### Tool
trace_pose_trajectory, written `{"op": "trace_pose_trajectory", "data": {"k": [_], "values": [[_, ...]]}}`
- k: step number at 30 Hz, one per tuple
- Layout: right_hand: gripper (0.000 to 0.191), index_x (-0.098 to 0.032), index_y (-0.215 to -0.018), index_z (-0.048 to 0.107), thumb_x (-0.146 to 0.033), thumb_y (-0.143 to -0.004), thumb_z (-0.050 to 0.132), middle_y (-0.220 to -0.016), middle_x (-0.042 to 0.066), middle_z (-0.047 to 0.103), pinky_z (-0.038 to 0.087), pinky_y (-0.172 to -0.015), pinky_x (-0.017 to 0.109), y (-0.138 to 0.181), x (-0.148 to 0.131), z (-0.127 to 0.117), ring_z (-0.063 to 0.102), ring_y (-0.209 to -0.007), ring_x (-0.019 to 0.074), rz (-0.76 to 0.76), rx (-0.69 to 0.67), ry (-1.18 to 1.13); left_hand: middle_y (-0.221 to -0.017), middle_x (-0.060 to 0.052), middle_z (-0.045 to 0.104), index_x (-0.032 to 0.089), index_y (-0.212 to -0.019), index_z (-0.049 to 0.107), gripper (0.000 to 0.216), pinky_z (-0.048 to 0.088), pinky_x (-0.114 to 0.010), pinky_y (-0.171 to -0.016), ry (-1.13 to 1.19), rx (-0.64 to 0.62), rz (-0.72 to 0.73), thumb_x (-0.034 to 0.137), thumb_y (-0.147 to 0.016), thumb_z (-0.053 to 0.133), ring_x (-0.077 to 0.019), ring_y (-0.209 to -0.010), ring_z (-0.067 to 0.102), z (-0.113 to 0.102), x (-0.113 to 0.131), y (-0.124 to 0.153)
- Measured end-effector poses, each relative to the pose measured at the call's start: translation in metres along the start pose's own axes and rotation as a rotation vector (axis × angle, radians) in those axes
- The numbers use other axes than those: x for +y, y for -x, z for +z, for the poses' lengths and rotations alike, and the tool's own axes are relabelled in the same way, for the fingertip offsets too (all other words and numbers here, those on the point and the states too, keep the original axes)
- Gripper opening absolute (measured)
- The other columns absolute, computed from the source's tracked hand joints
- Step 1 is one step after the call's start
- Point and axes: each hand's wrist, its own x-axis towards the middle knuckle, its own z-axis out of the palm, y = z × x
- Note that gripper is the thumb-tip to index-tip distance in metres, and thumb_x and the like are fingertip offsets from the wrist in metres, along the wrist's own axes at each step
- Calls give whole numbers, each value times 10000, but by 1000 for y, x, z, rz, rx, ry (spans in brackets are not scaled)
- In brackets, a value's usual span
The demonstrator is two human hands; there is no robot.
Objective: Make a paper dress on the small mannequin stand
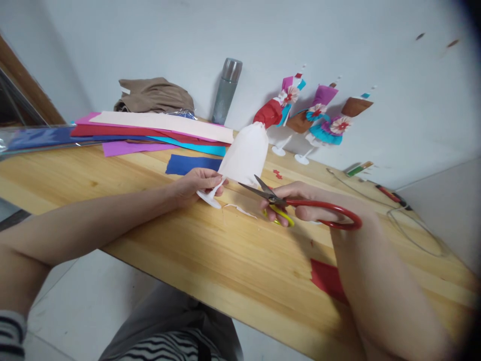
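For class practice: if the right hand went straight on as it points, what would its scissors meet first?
Probably the white skirt-like piece, close to the scissors; depth is unclear.

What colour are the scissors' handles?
The scissors have one red handle and one yellow handle, showing best in the head view.

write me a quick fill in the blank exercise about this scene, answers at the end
1. The right hand holds a pair of ____.
2. The craft in the left hand has a round base coloured ____.
3. Near the wall, the pleated flowers number ____.
4. The scrap partly hidden by the right forearm is ____.

Missing words: scissors; white; three; red.
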Motion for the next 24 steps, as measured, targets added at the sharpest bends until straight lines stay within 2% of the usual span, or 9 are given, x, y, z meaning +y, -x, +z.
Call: {"op": "trace_pose_trajectory", "data": {"k": [8,15,21,24], "values": [[661,-119,-1220,641,-677,-868,601,-922,64,644,462,-641,256,-3,-6,3,564,-691,122,27,5,25,-632,-24,622,122,-682,673,370,325,-206,-458,-30,-37,-17,441,-595,838,-62,-488,438,1,1,1],[700,-111,-1204,649,-709,-841,607,-914,68,650,469,-645,271,-4,-10,5,578,-695,135,40,4,27,-616,-22,617,124,-720,695,377,368,-203,-493,20,-67,-27,439,-589,856,-93,-562,519,0,0,1],[655,-136,-1166,663,-685,-809,666,-919,62,655,484,-663,283,-3,-13,9,588,-682,134,-24,32,-119,-595,-12,608,125,-706,696,355,504,-237,-685,92,-115,-46,409,-599,881,-100,-604,580,-1,0,0],[668,-134,-1196,654,-682,-813,664,-943,77,668,500,-676,291,-4,-12,9,610,-699,142,-7,21,-111,-594,-11,609,120,-718,700,362,518,-245,-710,104,-128,-60,409,-603,884,-97,-590,584,-2,-1,0]]}}
